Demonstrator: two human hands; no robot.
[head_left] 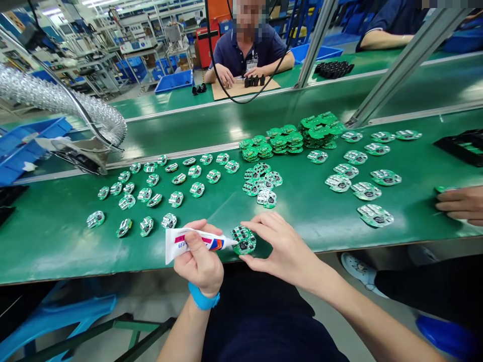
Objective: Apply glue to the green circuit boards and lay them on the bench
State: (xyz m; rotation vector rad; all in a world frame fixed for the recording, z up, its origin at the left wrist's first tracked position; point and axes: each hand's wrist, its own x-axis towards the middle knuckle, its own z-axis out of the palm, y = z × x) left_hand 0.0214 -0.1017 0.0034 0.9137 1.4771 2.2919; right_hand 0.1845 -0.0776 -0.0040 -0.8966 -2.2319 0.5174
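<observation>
My left hand (202, 259), with a blue band at the wrist, is wrapped round a white glue tube (174, 247) with red, blue and orange print. The tube's pointed nozzle reaches the left part of a round green circuit board (244, 241). My right hand (279, 246) grips that board by its edge between thumb and fingers, at the front edge of the green table. Just beyond it lies a loose cluster of similar circuit boards (264, 178). Whether glue is coming out is too small to tell.
Single boards (175, 199) are spread over the left, others (366, 191) on the right. Stacked boards (320, 130) stand at the back. A silver duct (94, 118) hangs left. A co-worker's hand (462, 205) is at the right edge; another person (249, 50) sits opposite.
</observation>
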